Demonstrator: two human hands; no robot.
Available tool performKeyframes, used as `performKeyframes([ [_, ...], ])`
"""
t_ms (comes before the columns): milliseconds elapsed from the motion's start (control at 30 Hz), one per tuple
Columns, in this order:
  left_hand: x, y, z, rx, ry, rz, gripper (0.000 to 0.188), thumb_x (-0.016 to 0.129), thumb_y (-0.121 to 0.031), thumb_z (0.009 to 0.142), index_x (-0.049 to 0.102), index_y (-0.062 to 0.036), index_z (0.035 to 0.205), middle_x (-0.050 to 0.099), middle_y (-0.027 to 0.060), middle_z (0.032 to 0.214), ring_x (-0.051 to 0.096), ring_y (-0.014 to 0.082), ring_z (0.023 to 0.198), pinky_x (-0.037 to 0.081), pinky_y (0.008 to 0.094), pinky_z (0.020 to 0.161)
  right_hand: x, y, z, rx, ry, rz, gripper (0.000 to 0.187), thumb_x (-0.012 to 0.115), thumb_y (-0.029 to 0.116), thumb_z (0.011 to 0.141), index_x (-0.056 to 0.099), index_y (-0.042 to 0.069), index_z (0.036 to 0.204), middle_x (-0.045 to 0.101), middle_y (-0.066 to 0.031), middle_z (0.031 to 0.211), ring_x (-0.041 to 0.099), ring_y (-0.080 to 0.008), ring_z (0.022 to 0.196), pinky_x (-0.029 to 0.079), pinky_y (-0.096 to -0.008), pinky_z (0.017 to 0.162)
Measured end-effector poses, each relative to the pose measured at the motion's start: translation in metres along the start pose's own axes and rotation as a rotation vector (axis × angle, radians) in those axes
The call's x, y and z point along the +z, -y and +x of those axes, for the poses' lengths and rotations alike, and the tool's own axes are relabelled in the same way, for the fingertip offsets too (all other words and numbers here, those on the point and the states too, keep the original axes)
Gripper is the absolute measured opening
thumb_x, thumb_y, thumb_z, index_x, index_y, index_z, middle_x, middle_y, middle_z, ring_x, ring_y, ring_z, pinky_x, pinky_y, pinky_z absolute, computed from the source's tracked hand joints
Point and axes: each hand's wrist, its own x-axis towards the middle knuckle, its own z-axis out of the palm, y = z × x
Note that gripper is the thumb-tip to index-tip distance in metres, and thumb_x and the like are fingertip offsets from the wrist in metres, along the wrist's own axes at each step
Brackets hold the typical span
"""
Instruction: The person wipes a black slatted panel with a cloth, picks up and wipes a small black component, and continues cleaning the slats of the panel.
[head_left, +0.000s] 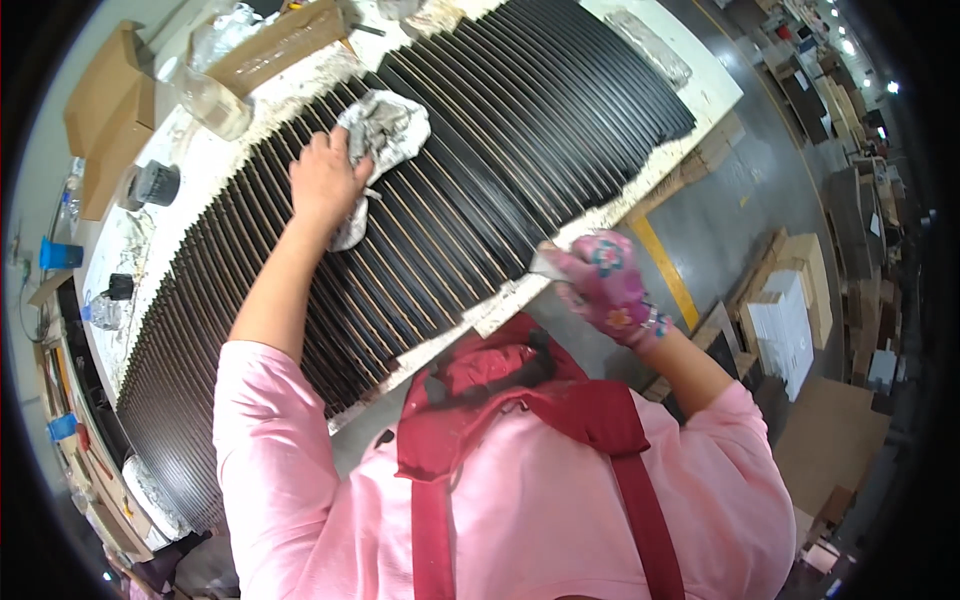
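Many long black strips (pixel 470 170) lie side by side in a wide row, with thin pale brown lines between some of them. On top of them is a crumpled white rag (pixel 395 128) with grey stains. My bare left hand (pixel 328 180) grips the rag's near left side, and part of the cloth shows below the palm. My right hand (pixel 612 285), in a pink flowered glove, is closed by the strips' near ends. A small pale piece (pixel 545 264) shows at its fingertips; its kind is unclear.
The strips rest on a smeared white tabletop (pixel 705 62). Along its far left stand a clear plastic jar (pixel 212 105), a black-lidded container (pixel 157 184) and an open cardboard box (pixel 285 50). Stacked boards and cartons (pixel 785 325) stand on the floor at right.
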Motion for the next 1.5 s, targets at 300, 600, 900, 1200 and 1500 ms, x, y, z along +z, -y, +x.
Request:
performKeyframes([
  [300,-0.043,0.060,-0.028,-0.132,-0.147,-0.575,0.050,0.059,-0.028,0.084,0.050,-0.0021,0.126,0.057,0.0227,0.117,0.056,0.0379,0.108,0.045,0.0418,0.092,-0.005,-0.070,0.090,0.165,-0.233,0.384,0.042,0.065,0.018,0.084,0.057,0.011,0.125,0.062,-0.0160,0.107,0.061,-0.0360,0.094,0.050,-0.0421,0.083],
  [600,-0.039,0.124,-0.136,-0.293,0.051,-0.143,0.053,0.061,-0.029,0.087,0.047,-0.0076,0.133,0.041,0.0229,0.133,0.043,0.0403,0.123,0.036,0.0479,0.102,0.043,-0.054,0.268,-0.216,-0.170,0.269,0.026,0.056,0.025,0.090,0.058,0.014,0.114,0.063,-0.0090,0.105,0.066,-0.0237,0.081,0.055,-0.0337,0.071],
  [900,-0.009,0.108,-0.136,-0.402,-0.043,-0.044,0.056,0.064,-0.026,0.085,0.045,-0.0093,0.134,0.038,0.0226,0.136,0.037,0.0398,0.128,0.027,0.0500,0.106,0.113,-0.072,0.378,-0.128,0.125,0.402,0.021,0.051,0.028,0.093,0.066,0.016,0.102,0.065,-0.0064,0.085,0.063,-0.0203,0.076,0.050,-0.0404,0.076],
  [1200,-0.008,0.108,-0.139,-0.398,-0.053,-0.025,0.054,0.065,-0.025,0.085,0.045,-0.0101,0.133,0.038,0.0218,0.135,0.038,0.0404,0.126,0.028,0.0494,0.105,0.103,-0.068,0.400,-0.245,0.202,0.058,0.035,0.057,0.029,0.089,0.057,0.023,0.123,0.066,-0.0143,0.098,0.065,-0.0307,0.091,0.049,-0.0446,0.083],
  [1500,-0.008,0.112,-0.137,-0.357,-0.081,-0.005,0.054,0.065,-0.030,0.085,0.045,-0.0124,0.133,0.040,0.0227,0.133,0.041,0.0408,0.122,0.033,0.0501,0.100,0.114,0.031,0.409,-0.369,0.129,0.152,0.042,0.053,0.036,0.091,0.054,0.019,0.129,0.062,-0.0142,0.117,0.060,-0.0318,0.105,0.038,-0.0467,0.099],
])
